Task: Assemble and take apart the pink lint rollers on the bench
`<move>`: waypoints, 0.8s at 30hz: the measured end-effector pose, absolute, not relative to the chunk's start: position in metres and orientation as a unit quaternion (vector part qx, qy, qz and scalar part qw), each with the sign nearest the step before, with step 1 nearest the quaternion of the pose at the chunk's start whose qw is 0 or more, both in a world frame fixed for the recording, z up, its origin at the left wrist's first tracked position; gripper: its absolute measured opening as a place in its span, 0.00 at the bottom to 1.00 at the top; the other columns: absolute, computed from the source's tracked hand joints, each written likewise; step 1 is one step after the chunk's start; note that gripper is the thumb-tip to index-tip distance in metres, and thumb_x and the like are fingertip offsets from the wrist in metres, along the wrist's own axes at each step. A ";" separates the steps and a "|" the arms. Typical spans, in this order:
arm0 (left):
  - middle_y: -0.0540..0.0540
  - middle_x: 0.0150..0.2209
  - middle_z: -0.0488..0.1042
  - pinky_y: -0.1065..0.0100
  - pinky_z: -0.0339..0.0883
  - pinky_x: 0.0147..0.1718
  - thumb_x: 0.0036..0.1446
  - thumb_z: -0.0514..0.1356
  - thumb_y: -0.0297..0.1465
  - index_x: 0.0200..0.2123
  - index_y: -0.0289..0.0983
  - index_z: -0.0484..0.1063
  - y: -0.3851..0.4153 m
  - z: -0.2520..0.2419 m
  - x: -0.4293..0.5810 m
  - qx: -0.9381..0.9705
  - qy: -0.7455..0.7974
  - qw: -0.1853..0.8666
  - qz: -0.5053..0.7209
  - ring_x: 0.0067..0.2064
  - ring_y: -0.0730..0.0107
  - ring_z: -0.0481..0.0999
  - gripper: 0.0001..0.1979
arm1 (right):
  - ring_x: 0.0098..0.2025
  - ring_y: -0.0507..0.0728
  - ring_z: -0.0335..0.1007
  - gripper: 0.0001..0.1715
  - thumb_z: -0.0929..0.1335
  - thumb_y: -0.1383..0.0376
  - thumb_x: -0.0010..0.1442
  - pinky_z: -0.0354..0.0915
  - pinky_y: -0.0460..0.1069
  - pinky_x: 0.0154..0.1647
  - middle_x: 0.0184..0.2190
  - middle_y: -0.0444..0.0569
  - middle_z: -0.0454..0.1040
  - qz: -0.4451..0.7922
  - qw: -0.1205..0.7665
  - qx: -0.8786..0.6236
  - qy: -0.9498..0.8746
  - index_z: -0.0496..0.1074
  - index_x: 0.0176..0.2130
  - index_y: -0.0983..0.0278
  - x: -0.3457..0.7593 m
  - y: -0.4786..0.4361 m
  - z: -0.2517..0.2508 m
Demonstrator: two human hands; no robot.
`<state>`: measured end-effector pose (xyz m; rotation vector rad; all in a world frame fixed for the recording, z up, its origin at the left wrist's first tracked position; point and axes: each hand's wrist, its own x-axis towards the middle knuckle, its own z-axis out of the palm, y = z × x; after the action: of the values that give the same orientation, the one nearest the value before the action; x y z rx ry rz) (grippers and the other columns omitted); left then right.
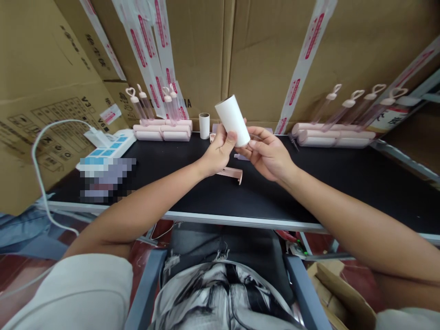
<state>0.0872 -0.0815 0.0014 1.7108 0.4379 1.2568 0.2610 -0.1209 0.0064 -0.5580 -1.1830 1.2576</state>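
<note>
While the left hand (220, 156) is grasping the white roll (234, 121), the right hand (270, 153) is touching its lower end with its fingertips; whether they are pinching it, I cannot tell. The white roll is hovering above the surface (343, 183), right of the standing roll (204, 126) and nearer the person. Its long axis is slanting, the hollow upper end pointing up and left, the lower end pointing down and right. The standing roll is resting upright, its core opening upward. Nearer the person than the standing roll, a pink holder (233, 173) is lying below the left hand. Far right of the standing roll, a jar (396, 119) is standing behind pink rollers (318, 138), its label hiding much of its contents.
</note>
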 end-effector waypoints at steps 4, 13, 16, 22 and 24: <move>0.33 0.76 0.68 0.48 0.59 0.78 0.68 0.55 0.67 0.67 0.41 0.63 -0.079 -0.001 0.089 0.703 0.198 0.435 0.527 0.78 0.49 0.67 0.41 | 0.47 0.56 0.82 0.29 0.85 0.62 0.48 0.82 0.56 0.57 0.43 0.39 0.85 0.557 0.613 -0.241 -0.505 0.80 0.49 0.50 0.261 -0.119 0.007; 0.37 0.73 0.73 0.55 0.76 0.66 0.70 0.60 0.62 0.67 0.45 0.64 -0.074 0.008 0.089 0.643 0.229 0.435 0.587 0.67 0.56 0.80 0.35 | 0.47 0.60 0.83 0.21 0.82 0.57 0.54 0.81 0.60 0.55 0.43 0.45 0.85 0.400 0.637 -0.329 -0.571 0.79 0.47 0.54 0.283 -0.101 0.017; 0.38 0.71 0.75 0.55 0.80 0.61 0.73 0.58 0.59 0.65 0.45 0.65 -0.075 0.019 0.081 0.623 0.260 0.419 0.607 0.64 0.57 0.82 0.31 | 0.44 0.63 0.82 0.12 0.79 0.59 0.56 0.79 0.58 0.49 0.41 0.50 0.85 0.189 0.583 -0.470 -0.635 0.80 0.40 0.58 0.315 -0.083 0.018; 0.37 0.61 0.80 0.56 0.83 0.54 0.71 0.60 0.61 0.60 0.43 0.65 -0.072 0.023 0.071 0.626 0.276 0.402 0.608 0.61 0.55 0.83 0.31 | 0.38 0.62 0.82 0.04 0.77 0.63 0.55 0.73 0.55 0.44 0.32 0.49 0.85 0.079 0.305 -0.617 -0.721 0.84 0.32 0.62 0.346 -0.054 -0.003; 0.38 0.55 0.81 0.55 0.83 0.52 0.70 0.61 0.61 0.58 0.42 0.65 -0.067 0.019 0.071 0.641 0.269 0.396 0.600 0.56 0.55 0.85 0.31 | 0.36 0.61 0.82 0.05 0.77 0.62 0.56 0.73 0.54 0.42 0.32 0.48 0.86 0.106 0.263 -0.615 -0.736 0.85 0.31 0.61 0.344 -0.049 -0.011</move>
<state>0.0709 -0.0667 0.0186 1.6254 0.6806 1.5203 0.3444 -0.0492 -0.0113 -1.6623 -1.9918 0.2875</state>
